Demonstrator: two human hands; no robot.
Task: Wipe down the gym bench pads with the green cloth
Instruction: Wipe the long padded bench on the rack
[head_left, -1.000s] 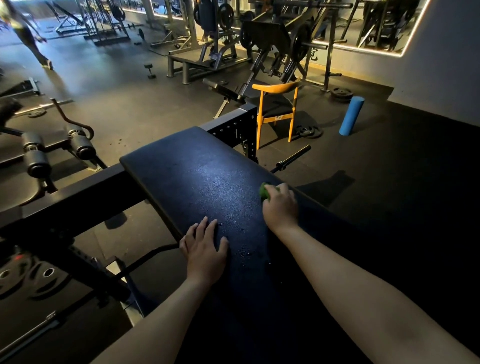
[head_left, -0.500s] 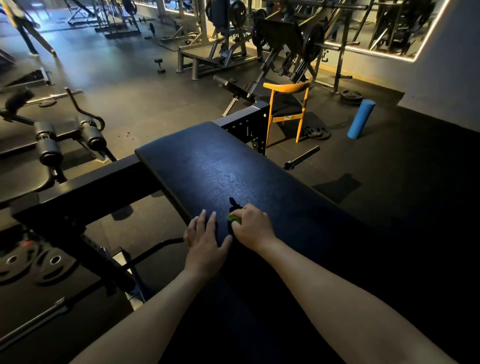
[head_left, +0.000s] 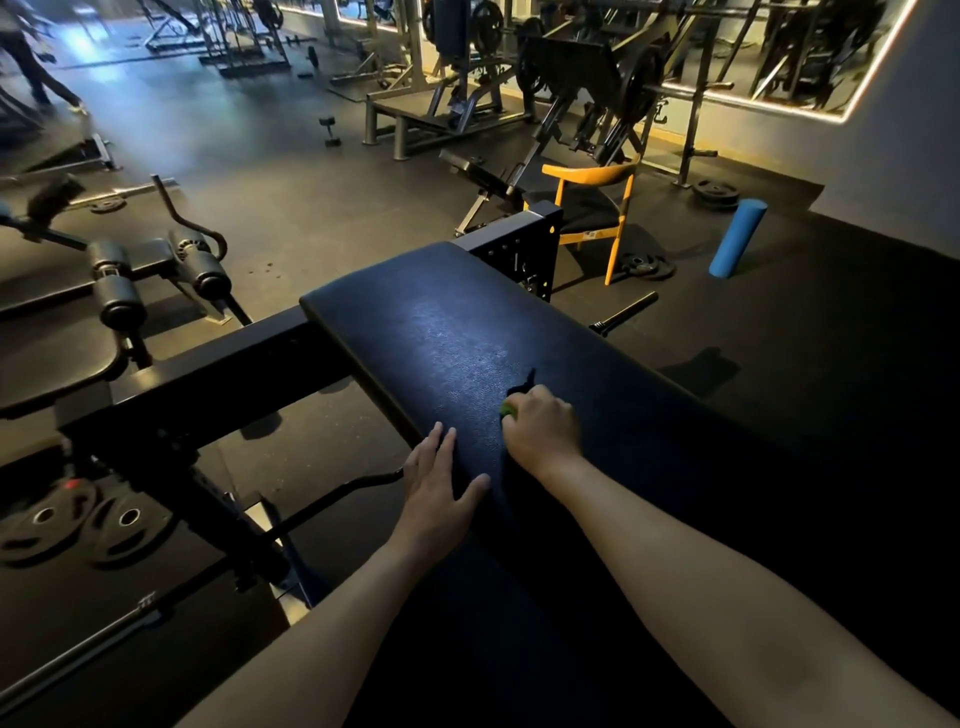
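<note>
A long black bench pad (head_left: 441, 332) runs from the near right toward the middle of the view, its far part shining under the light. My right hand (head_left: 543, 428) is curled round the green cloth (head_left: 508, 410), pressing it on the pad; only a small green edge shows under the knuckles. My left hand (head_left: 439, 486) lies flat with fingers straight on the pad's left edge, just beside the right hand.
A black steel frame (head_left: 208, 374) crosses left of the pad, with weight plates (head_left: 78, 525) on the floor below. Beyond the pad stand an orange chair (head_left: 597, 213), a blue foam roller (head_left: 737, 236) and weight machines. A person (head_left: 31, 57) walks at far left.
My right hand swept the cloth from the pad's right side toward the left hand, then edged slightly away up the pad. The left hand stayed flat on the edge.
</note>
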